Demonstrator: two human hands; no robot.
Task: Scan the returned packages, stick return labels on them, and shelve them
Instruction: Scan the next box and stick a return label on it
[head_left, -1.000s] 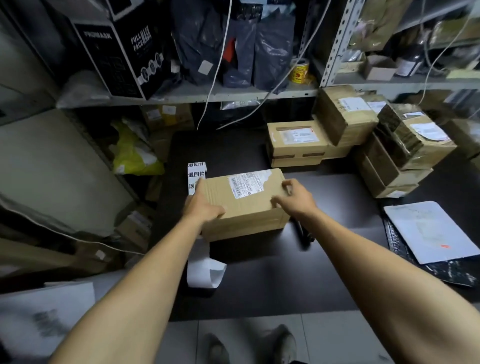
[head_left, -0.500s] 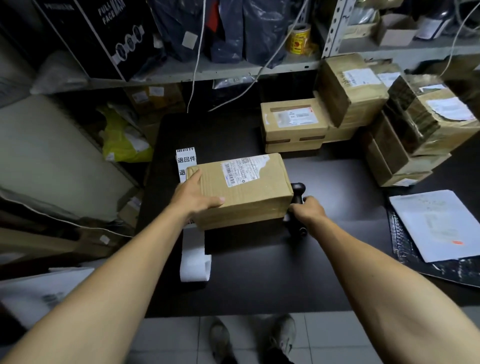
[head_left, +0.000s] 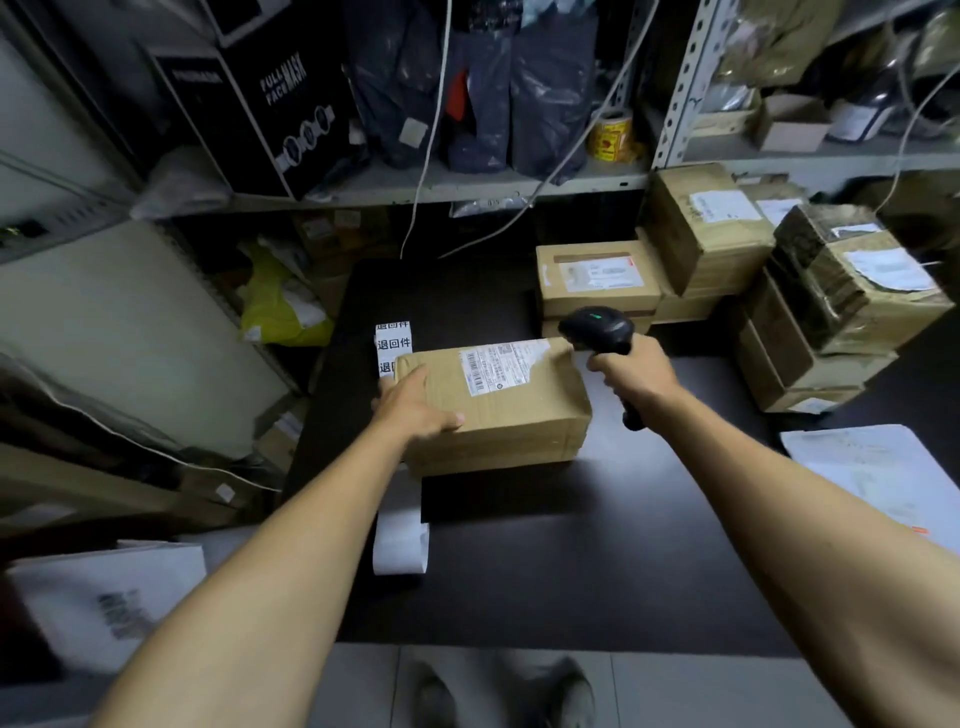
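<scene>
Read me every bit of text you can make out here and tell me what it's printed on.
"FULL FACE MASK": black box on the shelf.
"退回件": strip of return labels behind the package.
Shipping label on the package: too small to read.
Labels on the stacked cartons and yellow tape roll: blurred.

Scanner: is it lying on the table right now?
No, the right hand grips the scanner and holds it raised beside the box, off the table.
</scene>
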